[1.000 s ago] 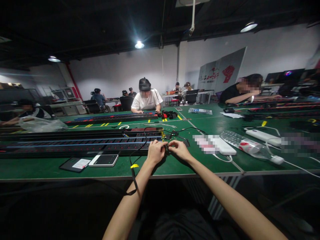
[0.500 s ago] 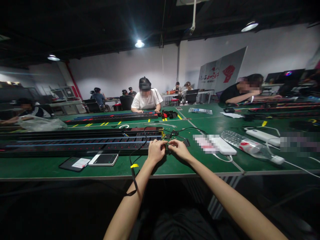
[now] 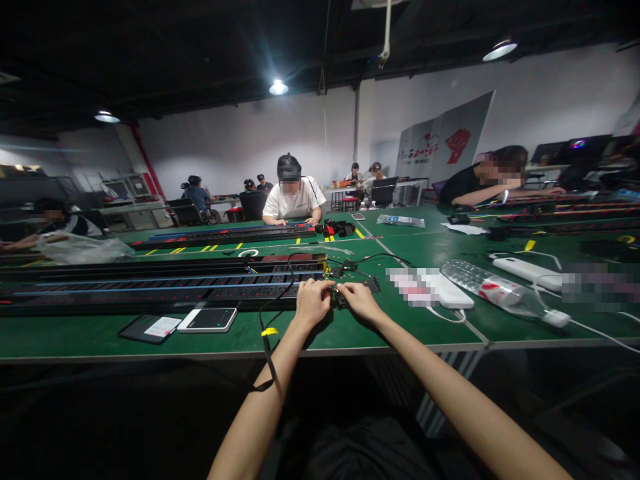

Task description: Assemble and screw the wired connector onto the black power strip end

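A small dark wired component (image 3: pixel 341 299) is held over the green workbench (image 3: pixel 80 337), pinched between the left hand (image 3: pixel 313 302) and the right hand (image 3: pixel 361 300). Both hands are closed on it with the fingers curled inward, and so much of it is covered by the fingertips that its exact kind cannot be told. It is placed at 3 o'clock from the left hand and at 9 o'clock from the right, so it is gripped from both sides and neither hand can be called clearly nearer. Its long axis appears to run crosswise between the hands, roughly parallel to the long black power strip (image 3: pixel 160 288), whose near end is seen just beyond the left hand at 11 o'clock. A black cable (image 3: pixel 274 303) carrying a yellow tag (image 3: pixel 269 331) is led down past the left wrist at 8 o'clock and over the bench edge. A white-framed phone (image 3: pixel 207 319) and a dark tablet (image 3: pixel 149 325) are laid at 9 o'clock from the left hand, while a white power bank (image 3: pixel 445 291) and a plastic bottle (image 3: pixel 493 288) are set at 3 o'clock from the right hand, well apart from it
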Action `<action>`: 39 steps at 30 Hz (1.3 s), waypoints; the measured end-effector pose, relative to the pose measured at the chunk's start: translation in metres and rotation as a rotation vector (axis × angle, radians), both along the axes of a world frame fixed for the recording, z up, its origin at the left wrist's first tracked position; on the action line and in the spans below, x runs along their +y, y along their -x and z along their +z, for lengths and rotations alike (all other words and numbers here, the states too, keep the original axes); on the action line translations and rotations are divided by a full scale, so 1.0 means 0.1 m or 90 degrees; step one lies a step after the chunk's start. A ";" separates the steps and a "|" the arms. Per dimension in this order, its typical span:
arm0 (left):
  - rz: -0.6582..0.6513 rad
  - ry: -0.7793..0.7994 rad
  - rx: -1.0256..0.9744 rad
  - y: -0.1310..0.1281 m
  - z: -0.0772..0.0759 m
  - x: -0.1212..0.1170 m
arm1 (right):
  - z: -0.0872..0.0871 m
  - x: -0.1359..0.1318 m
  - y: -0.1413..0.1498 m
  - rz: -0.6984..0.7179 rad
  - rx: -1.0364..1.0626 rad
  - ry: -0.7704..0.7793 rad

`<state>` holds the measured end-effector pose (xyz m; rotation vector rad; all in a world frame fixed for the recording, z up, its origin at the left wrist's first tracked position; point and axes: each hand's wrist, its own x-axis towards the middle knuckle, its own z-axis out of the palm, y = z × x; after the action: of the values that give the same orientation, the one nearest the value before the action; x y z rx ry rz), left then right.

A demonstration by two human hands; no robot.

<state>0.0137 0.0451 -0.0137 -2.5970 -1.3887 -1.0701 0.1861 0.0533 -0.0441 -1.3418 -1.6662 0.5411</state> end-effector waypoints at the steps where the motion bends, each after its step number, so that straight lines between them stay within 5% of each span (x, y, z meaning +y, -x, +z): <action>1: 0.002 0.002 0.002 0.00 0.00 0.00 | 0.01 0.00 0.00 -0.008 0.010 0.000; 8: 0.002 -0.005 0.009 0.00 -0.01 0.00 | -0.01 0.02 -0.03 0.050 0.189 -0.024; 23: 0.008 0.005 0.009 0.01 0.01 -0.02 | 0.01 0.00 0.02 0.123 0.349 0.081; 39: 0.005 -0.007 0.022 0.01 0.00 -0.02 | 0.00 0.01 0.03 0.127 0.339 0.107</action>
<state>0.0124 0.0436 -0.0138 -2.5883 -1.3807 -1.0233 0.1832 0.0546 -0.0439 -1.0279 -1.3338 1.0735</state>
